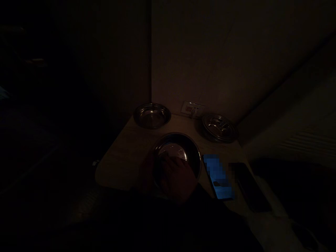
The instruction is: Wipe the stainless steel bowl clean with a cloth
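The scene is very dark. A round steel bowl [195, 148] stands near the front of a small wooden table, with a bright reflection on its inside. My right hand [180, 178] reaches into it from the front right, its fingers bent and close together near the bottom. Whatever those fingers hold, if anything, is lost in shadow. Against the bowl's left side a faint reddish shape appears to be my left hand [146, 171]; its fingers cannot be made out. Dark sleeves cover both forearms.
A shallow steel dish [152, 117] sits at the table's [120, 154] back left corner. Stacked steel plates [219, 127] are at back right, near a wall socket [193, 108] with a plug. Right of the bowl lie a lit phone [217, 176] and a dark flat object [250, 189].
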`<action>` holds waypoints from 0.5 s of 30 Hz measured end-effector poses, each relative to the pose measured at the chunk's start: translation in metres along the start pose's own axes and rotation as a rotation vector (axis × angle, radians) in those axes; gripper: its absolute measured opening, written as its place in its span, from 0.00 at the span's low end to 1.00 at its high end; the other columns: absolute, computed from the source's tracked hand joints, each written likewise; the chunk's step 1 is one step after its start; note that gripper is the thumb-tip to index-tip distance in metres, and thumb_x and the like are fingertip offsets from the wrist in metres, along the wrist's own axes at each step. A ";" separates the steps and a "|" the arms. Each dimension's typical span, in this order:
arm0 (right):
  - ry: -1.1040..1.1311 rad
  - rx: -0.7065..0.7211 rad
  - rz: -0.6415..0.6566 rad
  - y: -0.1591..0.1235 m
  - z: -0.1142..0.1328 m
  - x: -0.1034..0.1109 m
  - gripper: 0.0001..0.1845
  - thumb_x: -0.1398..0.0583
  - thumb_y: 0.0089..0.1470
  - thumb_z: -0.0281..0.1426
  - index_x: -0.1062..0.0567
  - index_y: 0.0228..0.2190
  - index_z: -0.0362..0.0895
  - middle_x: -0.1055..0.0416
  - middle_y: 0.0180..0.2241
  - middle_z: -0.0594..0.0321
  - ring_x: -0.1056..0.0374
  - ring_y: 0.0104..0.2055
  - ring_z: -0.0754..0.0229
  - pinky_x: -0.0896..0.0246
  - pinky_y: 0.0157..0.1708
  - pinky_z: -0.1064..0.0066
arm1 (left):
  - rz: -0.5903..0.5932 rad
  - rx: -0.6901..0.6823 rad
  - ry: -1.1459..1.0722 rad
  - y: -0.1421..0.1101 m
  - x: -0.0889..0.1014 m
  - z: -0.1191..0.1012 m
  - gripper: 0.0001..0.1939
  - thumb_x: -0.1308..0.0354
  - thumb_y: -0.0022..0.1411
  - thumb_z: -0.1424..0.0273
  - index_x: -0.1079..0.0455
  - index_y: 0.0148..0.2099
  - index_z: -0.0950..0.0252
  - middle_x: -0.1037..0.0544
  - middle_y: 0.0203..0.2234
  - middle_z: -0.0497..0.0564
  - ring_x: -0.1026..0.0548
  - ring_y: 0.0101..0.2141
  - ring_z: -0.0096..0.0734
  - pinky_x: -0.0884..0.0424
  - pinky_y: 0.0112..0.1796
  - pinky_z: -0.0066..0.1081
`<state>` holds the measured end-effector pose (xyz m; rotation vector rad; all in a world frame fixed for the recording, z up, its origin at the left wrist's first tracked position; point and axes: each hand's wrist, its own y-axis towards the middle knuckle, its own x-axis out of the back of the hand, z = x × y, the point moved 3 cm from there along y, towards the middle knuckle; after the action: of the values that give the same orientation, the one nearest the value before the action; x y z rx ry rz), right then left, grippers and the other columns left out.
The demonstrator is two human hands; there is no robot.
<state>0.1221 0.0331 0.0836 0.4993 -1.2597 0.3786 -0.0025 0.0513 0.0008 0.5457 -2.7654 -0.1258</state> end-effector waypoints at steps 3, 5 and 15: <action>0.039 0.008 0.027 -0.019 0.004 -0.001 0.20 0.46 0.54 0.31 0.29 0.48 0.43 0.33 0.53 0.62 0.40 0.52 0.48 0.47 0.51 0.53 | -0.023 -0.022 0.009 -0.002 0.002 -0.003 0.17 0.50 0.57 0.64 0.30 0.47 0.63 0.25 0.45 0.56 0.32 0.51 0.48 0.44 0.57 0.48; 0.053 0.006 0.047 -0.027 0.004 0.000 0.20 0.47 0.54 0.31 0.29 0.48 0.44 0.33 0.53 0.63 0.40 0.53 0.49 0.48 0.52 0.52 | -0.032 -0.026 0.008 -0.003 0.002 -0.003 0.18 0.51 0.58 0.64 0.30 0.47 0.63 0.26 0.47 0.55 0.33 0.52 0.47 0.45 0.57 0.46; -0.021 -0.057 -0.052 0.014 -0.006 0.002 0.26 0.47 0.53 0.32 0.35 0.54 0.39 0.41 0.59 0.59 0.45 0.54 0.47 0.45 0.51 0.53 | 0.022 -0.050 0.038 -0.002 0.002 0.044 0.19 0.50 0.56 0.61 0.31 0.47 0.62 0.27 0.48 0.58 0.37 0.56 0.47 0.42 0.56 0.46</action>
<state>0.1196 0.0484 0.0859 0.4875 -1.2721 0.2933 -0.0180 0.0497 -0.0409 0.4989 -2.7232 -0.1770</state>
